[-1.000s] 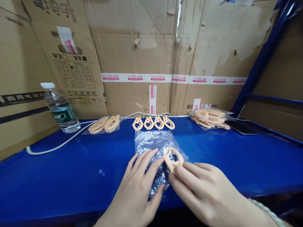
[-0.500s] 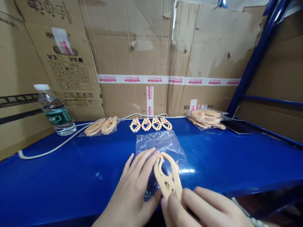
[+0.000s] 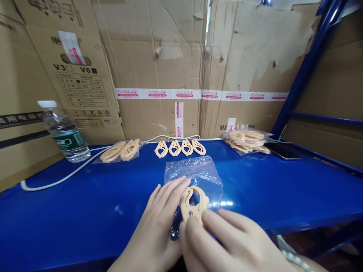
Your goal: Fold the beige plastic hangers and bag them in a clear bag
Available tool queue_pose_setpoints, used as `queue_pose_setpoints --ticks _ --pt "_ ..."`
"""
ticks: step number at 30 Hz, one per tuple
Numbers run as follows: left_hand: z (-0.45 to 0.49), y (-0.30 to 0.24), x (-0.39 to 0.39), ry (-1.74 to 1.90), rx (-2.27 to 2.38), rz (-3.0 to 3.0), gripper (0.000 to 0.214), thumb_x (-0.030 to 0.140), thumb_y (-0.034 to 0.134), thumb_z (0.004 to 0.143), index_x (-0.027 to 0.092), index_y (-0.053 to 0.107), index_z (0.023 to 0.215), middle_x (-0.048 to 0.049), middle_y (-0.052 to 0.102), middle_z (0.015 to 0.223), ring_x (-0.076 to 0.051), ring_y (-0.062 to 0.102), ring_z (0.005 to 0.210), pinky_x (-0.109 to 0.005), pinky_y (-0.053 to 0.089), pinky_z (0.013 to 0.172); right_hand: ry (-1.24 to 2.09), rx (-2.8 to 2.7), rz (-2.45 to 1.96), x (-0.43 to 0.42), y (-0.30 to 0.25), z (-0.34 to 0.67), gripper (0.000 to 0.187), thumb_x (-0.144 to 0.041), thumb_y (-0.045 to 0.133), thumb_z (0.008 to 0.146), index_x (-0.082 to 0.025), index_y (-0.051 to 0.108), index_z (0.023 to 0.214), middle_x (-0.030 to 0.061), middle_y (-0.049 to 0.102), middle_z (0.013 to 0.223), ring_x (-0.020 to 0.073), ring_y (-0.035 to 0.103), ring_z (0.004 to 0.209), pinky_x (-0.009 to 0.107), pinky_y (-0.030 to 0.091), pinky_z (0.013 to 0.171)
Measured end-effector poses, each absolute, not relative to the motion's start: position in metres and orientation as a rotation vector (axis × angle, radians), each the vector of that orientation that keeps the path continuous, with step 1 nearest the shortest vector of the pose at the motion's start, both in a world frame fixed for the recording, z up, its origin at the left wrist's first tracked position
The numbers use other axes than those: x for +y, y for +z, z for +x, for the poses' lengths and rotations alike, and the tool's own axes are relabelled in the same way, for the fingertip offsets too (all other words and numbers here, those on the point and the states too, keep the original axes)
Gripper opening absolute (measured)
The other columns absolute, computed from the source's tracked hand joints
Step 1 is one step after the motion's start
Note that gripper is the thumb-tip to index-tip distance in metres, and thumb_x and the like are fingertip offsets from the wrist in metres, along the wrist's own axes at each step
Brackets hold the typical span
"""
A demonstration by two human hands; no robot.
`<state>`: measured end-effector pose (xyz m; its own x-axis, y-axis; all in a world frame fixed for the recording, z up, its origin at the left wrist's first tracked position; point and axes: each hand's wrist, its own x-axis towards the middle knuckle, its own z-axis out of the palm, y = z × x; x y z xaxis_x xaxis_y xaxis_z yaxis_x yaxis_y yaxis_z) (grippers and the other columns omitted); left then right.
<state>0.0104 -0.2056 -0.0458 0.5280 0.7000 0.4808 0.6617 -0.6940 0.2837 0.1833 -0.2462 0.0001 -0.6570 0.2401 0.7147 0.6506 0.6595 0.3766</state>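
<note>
Shifted leftward, the beige clip (image 3: 195, 209) is pinched by the right hand (image 3: 229, 240) over the plastic bag (image 3: 198, 171), which could slide on the tabletop (image 3: 93, 215) if the straight-fingered left hand (image 3: 157, 224) pressed lightly.

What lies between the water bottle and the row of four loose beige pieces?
In the head view: the bagged beige pieces and part of the white cable.

The lower end of a peach plastic piece (image 3: 195, 209) is hidden behind the fingers of the right hand (image 3: 227, 238), slightly blurred. The left hand (image 3: 155, 223), its thumb tip hidden by the right, covers part of a clear bag (image 3: 195, 168). Both forearms are cut off at the bottom edge. Beyond the left hand, a carton's (image 3: 82, 88) smallest print is illegible.
</note>
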Motion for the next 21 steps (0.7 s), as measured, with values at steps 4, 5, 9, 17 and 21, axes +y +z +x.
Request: queue_pose_setpoints --ticks 4,5,9,17,21 --pt "0.012 -0.047 -0.206 0.886 1.229 2.722 0.071 0.024 0.057 0.083 0.029 0.023 0.145 -0.0090 0.040 0.149 -0.031 0.039 0.135 -0.059 0.033 0.109 -0.917 -2.364 -0.885 -0.217 -0.014 0.182 0.014 -0.010 0.054 0.082 -0.010 0.067 0.078 0.0116 0.062 0.074 0.0215 0.057 0.059 0.032 0.045 0.043" --pt "0.012 -0.047 -0.206 0.872 1.239 2.729 0.073 0.025 0.059 0.082 0.029 0.023 0.145 -0.0091 0.039 0.149 -0.031 0.039 0.135 -0.060 0.033 0.110 -0.948 -2.378 -0.956 -0.212 -0.017 0.183 0.010 -0.009 0.058 0.080 -0.010 0.067 0.080 0.0114 0.062 0.074 0.0225 0.058 0.061 0.032 0.046 0.043" --pt "0.012 -0.047 -0.206 0.823 1.250 2.752 0.076 0.028 0.060 0.084 0.030 0.019 0.147 -0.0086 0.036 0.151 -0.031 0.037 0.136 -0.062 0.029 0.110 -1.015 -2.349 -1.129 -0.195 -0.023 0.188 0.012 -0.003 0.059 0.077 -0.012 0.067 0.079 0.0130 0.063 0.082 0.0271 0.060 0.079 0.032 0.051 0.050" --pt "0.011 -0.050 -0.208 0.862 1.289 2.828 0.060 0.027 0.059 0.083 0.029 0.037 0.139 -0.0081 0.040 0.149 -0.032 0.041 0.134 -0.063 0.034 0.107 -0.776 -2.414 -1.115 -0.196 -0.005 0.209 0.010 -0.014 0.068 0.079 -0.015 0.062 0.071 0.0108 0.059 0.090 0.0253 0.054 0.087 0.035 0.050 0.065" --pt "0.004 -0.052 -0.213 0.992 1.293 2.826 0.050 0.026 0.059 0.084 0.028 0.046 0.132 -0.0069 0.050 0.141 -0.031 0.049 0.127 -0.051 0.048 0.101 -0.122 -2.567 -0.895 -0.185 0.029 0.231 0.018 -0.030 0.057 0.092 -0.017 0.061 0.080 0.0040 0.057 0.086 0.0150 0.053 0.080 0.026 0.047 0.069"
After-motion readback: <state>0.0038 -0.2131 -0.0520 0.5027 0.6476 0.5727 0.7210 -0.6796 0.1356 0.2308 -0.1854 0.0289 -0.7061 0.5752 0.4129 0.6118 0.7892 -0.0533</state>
